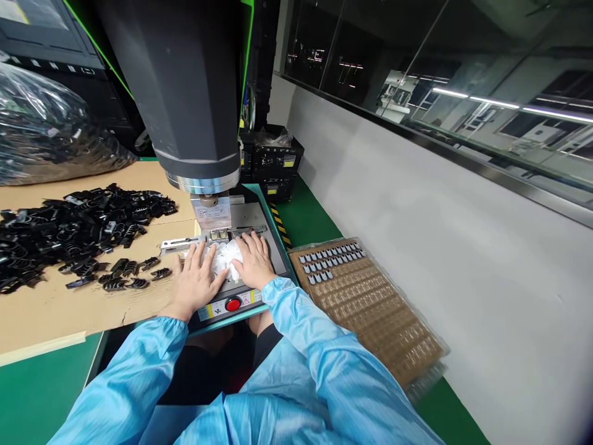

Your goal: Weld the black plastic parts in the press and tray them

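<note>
My left hand [195,279] lies palm down with fingers stretched out on the left side of the machine's base. Across from it, my right hand [254,261] also rests flat, its fingers spread. Between the two is a small heap of thin white pieces [224,259], touched by my fingers and partly hidden under them; their kind is unclear. Just behind the heap stand small metal posts [217,235] on the grey metal base plate [252,214]. A machine head [199,99] with a clear block [212,212] under it hangs above. Neither hand grips anything visible.
A red button [233,304] sits on the base's front. Many black curved parts [88,225] are piled on cardboard at left, by a full plastic bag [50,123]. At right lies a clear tray [365,303] with several rows of grey pieces. Black bins [278,157] stand behind.
</note>
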Demonstrator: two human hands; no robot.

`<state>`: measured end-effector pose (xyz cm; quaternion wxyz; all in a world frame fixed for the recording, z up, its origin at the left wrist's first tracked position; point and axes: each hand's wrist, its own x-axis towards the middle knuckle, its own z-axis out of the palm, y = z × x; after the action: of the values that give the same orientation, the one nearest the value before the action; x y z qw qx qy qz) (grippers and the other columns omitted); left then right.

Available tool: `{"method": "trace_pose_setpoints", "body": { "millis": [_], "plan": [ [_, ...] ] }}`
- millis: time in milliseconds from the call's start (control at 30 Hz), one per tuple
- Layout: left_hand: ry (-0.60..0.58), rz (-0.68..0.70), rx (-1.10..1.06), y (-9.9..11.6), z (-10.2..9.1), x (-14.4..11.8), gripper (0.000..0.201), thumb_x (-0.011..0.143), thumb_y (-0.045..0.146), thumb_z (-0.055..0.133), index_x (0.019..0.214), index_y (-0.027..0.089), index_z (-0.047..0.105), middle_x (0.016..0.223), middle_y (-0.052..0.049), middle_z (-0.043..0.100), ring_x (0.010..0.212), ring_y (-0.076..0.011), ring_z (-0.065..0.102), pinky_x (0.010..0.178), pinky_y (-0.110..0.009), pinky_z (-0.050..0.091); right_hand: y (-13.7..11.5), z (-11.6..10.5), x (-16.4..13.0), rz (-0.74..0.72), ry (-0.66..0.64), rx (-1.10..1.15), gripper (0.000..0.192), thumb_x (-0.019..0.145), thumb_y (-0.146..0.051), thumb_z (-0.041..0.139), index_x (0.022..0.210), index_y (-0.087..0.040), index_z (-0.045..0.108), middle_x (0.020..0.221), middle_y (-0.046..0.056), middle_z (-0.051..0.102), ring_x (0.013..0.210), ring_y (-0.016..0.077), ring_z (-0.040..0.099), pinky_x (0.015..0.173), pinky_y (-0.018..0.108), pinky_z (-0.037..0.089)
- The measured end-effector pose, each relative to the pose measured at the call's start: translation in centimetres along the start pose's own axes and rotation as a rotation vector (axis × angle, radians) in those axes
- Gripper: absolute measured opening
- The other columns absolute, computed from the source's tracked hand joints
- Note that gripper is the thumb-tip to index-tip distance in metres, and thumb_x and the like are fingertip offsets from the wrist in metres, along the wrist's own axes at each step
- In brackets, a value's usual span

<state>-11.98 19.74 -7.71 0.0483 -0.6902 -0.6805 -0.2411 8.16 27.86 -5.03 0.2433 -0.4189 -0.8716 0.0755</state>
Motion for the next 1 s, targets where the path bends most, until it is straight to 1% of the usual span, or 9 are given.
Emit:
{"method": "trace_pose_setpoints", "body": {
  "millis": [67, 133, 233, 300, 367, 467, 633, 833, 1000],
  "plan": [
    [0.076, 0.025, -0.05, 0.0, -0.5, -0.5, 0.075, 0.106, 0.06, 0.052, 0.169, 0.019, 0.042, 0.177, -0.022, 0.036, 0.166, -0.0448, 0.027, 0.134, -0.073, 0.016, 0.6, -0.3, -0.7, 0.02, 0.103, 0.058, 0.055, 0.107, -0.033, 0.06, 0.16, -0.019, 0.055, 0.166, 0.013, 0.052, 0.165, 0.0313, 0.029, 0.137, 0.052, 0.022],
    [0.145, 0.078, -0.103, -0.2, -1.2, -1.2, 0.067, 0.106, 0.054, 0.057, 0.164, 0.022, 0.048, 0.172, -0.019, 0.045, 0.165, -0.0416, 0.032, 0.135, -0.068, 0.021, 1.3, -0.8, -1.9, 0.064, 0.2, 0.11, 0.043, 0.106, -0.025, 0.057, 0.149, -0.02, 0.064, 0.152, 0.013, 0.062, 0.153, 0.0297, 0.043, 0.131, 0.048, 0.034],
    [0.178, 0.189, -0.147, -0.2, -2.1, -2.2, 0.053, 0.104, 0.046, 0.064, 0.152, 0.026, 0.058, 0.158, -0.015, 0.06, 0.16, -0.0384, 0.042, 0.134, -0.062, 0.028, 2.1, -1.6, -4.1, 0.106, 0.235, 0.135, 0.03, 0.104, -0.021, 0.06, 0.131, -0.02, 0.072, 0.132, 0.013, 0.068, 0.129, 0.0295, 0.056, 0.117, 0.045, 0.046],
    [0.165, 0.256, -0.144, 0.2, -2.3, -2.4, 0.041, 0.102, 0.043, 0.067, 0.14, 0.027, 0.066, 0.146, -0.014, 0.068, 0.154, -0.0382, 0.048, 0.132, -0.061, 0.032, 2.1, -1.8, -5.2, 0.089, 0.192, 0.131, 0.022, 0.102, -0.022, 0.066, 0.122, -0.02, 0.074, 0.123, 0.012, 0.069, 0.12, 0.0292, 0.058, 0.111, 0.044, 0.048],
    [0.145, 0.291, -0.123, 1.0, -2.2, -2.2, 0.029, 0.101, 0.044, 0.07, 0.123, 0.026, 0.072, 0.135, -0.014, 0.071, 0.149, -0.0395, 0.053, 0.128, -0.061, 0.037, 1.8, -1.7, -5.6, 0.072, 0.134, 0.117, 0.02, 0.099, -0.024, 0.072, 0.119, -0.021, 0.074, 0.12, 0.01, 0.07, 0.118, 0.0294, 0.057, 0.108, 0.044, 0.047],
    [0.128, 0.275, -0.071, 2.5, -1.7, -1.5, 0.027, 0.099, 0.048, 0.072, 0.106, 0.023, 0.073, 0.126, -0.017, 0.071, 0.145, -0.0434, 0.054, 0.121, -0.063, 0.041, 1.1, -1.4, -5.3, 0.072, 0.071, 0.088, 0.022, 0.098, -0.026, 0.076, 0.119, -0.023, 0.073, 0.121, 0.009, 0.069, 0.119, 0.0298, 0.057, 0.107, 0.044, 0.047],
    [0.11, 0.209, 0.0, 3.8, -1.0, -0.6, 0.032, 0.098, 0.051, 0.071, 0.105, 0.02, 0.072, 0.127, -0.021, 0.069, 0.145, -0.0479, 0.051, 0.115, -0.065, 0.042, 1.2, -1.0, -4.6, 0.114, 0.069, 0.067, 0.024, 0.098, -0.025, 0.075, 0.122, -0.023, 0.072, 0.123, 0.01, 0.067, 0.118, 0.0304, 0.055, 0.106, 0.045, 0.046],
    [0.108, 0.221, 0.0, 3.9, -0.9, -0.5, 0.028, 0.102, 0.048, 0.066, 0.103, 0.021, 0.073, 0.13, -0.02, 0.069, 0.146, -0.0452, 0.05, 0.116, -0.063, 0.041, 1.8, -1.3, -4.8, 0.157, 0.122, 0.067, 0.024, 0.098, -0.024, 0.072, 0.121, -0.021, 0.072, 0.121, 0.011, 0.067, 0.118, 0.0308, 0.054, 0.108, 0.044, 0.046],
    [0.1, 0.215, -0.029, 4.1, -0.3, -0.4, 0.026, 0.103, 0.045, 0.064, 0.1, 0.021, 0.072, 0.129, -0.019, 0.069, 0.148, -0.0436, 0.049, 0.118, -0.061, 0.04, 2.4, -2.5, -1.8, 0.247, 0.113, 0.029, 0.023, 0.102, -0.023, 0.068, 0.125, -0.023, 0.073, 0.127, 0.01, 0.068, 0.121, 0.0296, 0.054, 0.108, 0.043, 0.045]
  ]
}}
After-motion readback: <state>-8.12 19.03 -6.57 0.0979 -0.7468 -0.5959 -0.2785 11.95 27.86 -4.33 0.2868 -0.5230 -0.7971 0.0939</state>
